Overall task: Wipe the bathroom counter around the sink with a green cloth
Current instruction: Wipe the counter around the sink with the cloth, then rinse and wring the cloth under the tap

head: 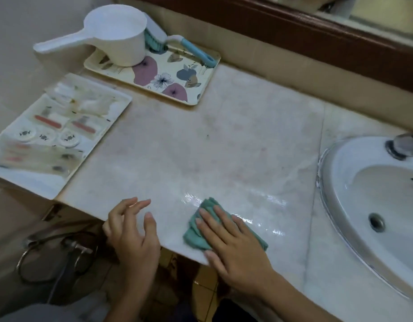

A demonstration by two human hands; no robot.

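Right hand [233,242] lies flat, fingers straight and together, palm down on a bunched green cloth [193,235], pressing it to the marble counter [224,140] close to the front edge; cloth sticks out past the fingertips, on the thumb side and a little on the outer side of the palm. Left hand [133,231] is just to the left of the right one, apart from it, at the counter's front edge; fingers loosely spread and slightly bent, holding nothing; whether it touches the stone, can't tell. Wet streaks [270,201] shine on the counter just beyond and to the right of the right hand. Further right, a white oval sink [335,182] is set into the counter, w/ a metal drain [376,222] in the bowl and a chrome tap [405,145] at its far rim. Beyond the left hand, at the far left, a white tray [103,135] holds small wrapped toiletries, blurred. Behind that, near the back wall, a floral tray [177,77] carries a white long-handled scoop [117,36], upright, and a brush [186,46] w/ teal bristles and a blue-and-white handle, leaning beside the scoop. A dark wood mirror frame [293,31] runs along the wall at the back. Below the left hand, under the counter, a coiled hose and metal valve [68,249] show, blurred.
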